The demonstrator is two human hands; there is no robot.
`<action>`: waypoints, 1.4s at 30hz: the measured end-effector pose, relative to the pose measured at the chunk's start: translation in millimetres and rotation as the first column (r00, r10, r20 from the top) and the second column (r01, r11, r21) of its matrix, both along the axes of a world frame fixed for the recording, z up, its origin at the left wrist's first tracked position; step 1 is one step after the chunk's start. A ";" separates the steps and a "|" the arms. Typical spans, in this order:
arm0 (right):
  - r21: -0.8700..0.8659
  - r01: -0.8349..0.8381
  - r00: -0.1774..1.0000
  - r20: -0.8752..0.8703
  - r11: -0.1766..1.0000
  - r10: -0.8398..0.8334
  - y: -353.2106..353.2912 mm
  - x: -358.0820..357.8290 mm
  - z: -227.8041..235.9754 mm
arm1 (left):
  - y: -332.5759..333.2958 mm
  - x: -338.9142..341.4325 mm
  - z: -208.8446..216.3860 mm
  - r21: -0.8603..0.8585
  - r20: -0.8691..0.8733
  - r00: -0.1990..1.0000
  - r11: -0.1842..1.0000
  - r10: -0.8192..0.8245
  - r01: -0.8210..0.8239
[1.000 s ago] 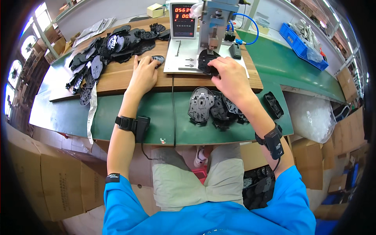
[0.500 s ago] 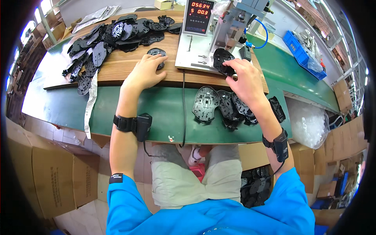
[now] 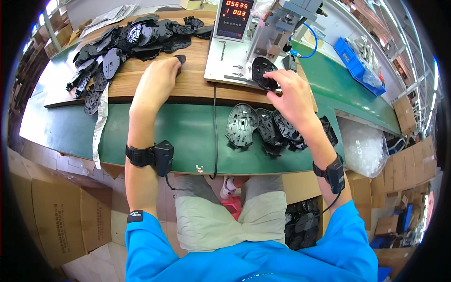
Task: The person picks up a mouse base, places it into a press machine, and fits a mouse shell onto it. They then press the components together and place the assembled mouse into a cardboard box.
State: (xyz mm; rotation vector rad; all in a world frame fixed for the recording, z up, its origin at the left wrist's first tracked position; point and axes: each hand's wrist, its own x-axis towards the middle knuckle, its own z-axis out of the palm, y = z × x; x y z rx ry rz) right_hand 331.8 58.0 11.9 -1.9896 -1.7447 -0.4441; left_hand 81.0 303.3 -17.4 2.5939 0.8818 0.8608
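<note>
On the wooden board, my left hand (image 3: 157,77) is closed on a black plastic shell (image 3: 180,62), tilted up on its edge; most of it is hidden behind the fingers. At the bench press (image 3: 277,37), a second black plastic shell (image 3: 264,73) stands with its ribbed inner side showing. My right hand (image 3: 292,91) grips this one by its right side, fingertips on the inside and thumb below. Several similar ribbed shells (image 3: 242,124) lie on the green tabletop under my right wrist.
A heap of black plastic shells (image 3: 110,61) covers the board's left end. The press has a white base plate (image 3: 221,70) and a display box (image 3: 233,19) with red digits. A cable (image 3: 215,136) hangs over the front edge. A blue bin (image 3: 354,63) stands at the far right.
My left hand has picked the shell up off the board and drawn it slightly left. My right hand stays at the shell by the press. The display's red digits have changed.
</note>
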 end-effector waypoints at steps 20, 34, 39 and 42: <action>0.102 -0.101 0.989 0.117 0.990 0.089 -98.1 -58.3 -49.4 | -10.7 -7.3 5.7 -0.139 -0.224 0.960 0.980 -0.169 0.141; 0.299 0.337 0.921 -0.303 0.893 -0.246 -123.5 -11.8 -87.5 | -14.5 27.0 -3.7 -0.005 0.251 0.951 0.983 -0.178 0.186; 0.314 0.343 0.910 -0.344 0.885 -0.231 -124.5 -9.3 -88.4 | -83.6 63.7 13.0 0.131 0.107 0.886 0.890 -0.451 0.437; 0.306 0.330 0.912 -0.347 0.893 -0.218 -125.6 -10.1 -85.4 | -110.6 83.5 16.3 0.192 0.053 0.887 0.877 -0.458 0.441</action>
